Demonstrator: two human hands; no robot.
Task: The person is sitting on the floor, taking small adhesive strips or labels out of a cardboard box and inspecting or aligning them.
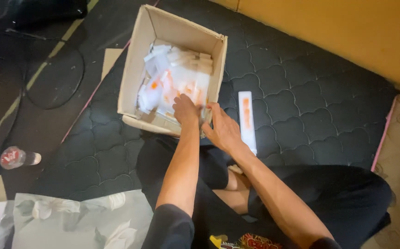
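Far left, off the mattress [301, 97] edge, we see a small bottle [17, 157] with a red label lying on its side on the dark floor, beside a floral-print sheet [80, 221] at the bottom left. On the quilted black mattress stands an open cardboard box [133, 76], near its left edge, filled with white packets [177, 83] that carry orange marks. Our left hand [186, 109] reaches over the box's near wall, fingers curled down into the packets; exact grip we cannot tell. Our right hand [223, 130] sits just beside it at the box's near right corner, fingers bent toward the same spot, contents of the grip hidden. Just right of the box, a long white packet [247, 120] with orange print lies flat on the mattress, touching nothing but the surface near our right wrist.
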